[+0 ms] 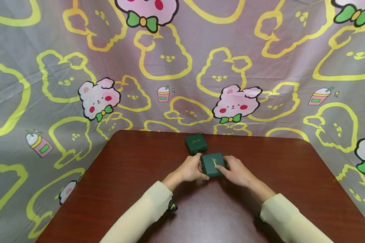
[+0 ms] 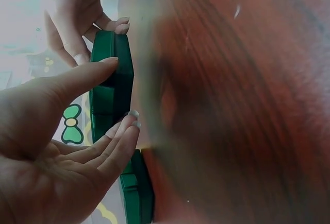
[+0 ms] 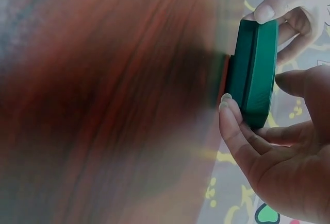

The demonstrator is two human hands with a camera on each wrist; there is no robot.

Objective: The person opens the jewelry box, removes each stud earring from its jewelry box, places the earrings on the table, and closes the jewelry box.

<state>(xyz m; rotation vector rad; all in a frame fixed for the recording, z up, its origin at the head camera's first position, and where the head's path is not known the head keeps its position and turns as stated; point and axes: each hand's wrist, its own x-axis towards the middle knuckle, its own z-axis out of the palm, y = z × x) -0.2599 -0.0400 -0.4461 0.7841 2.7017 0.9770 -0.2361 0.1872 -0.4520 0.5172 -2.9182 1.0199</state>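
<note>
A small, square green jewelry box (image 1: 212,165) with gold script on its lid is held between both hands over the middle of the table. My left hand (image 1: 191,169) grips its left side, thumb on the side nearest me; in the left wrist view the fingertips (image 2: 133,115) reach the underside. From the right, my right hand (image 1: 238,170) holds it, with the thumb (image 1: 223,170) on the lid and the fingers (image 3: 238,131) at the lower edge. The lid looks closed. Just behind and left, a second green jewelry box (image 1: 196,143) rests closed on the table.
The dark reddish-brown wooden table (image 1: 134,162) has rounded far corners. Behind and beside it hangs a grey curtain (image 1: 182,91) with yellow outlines and bunny faces. Dark straps (image 1: 172,206) show near the sleeve cuffs.
</note>
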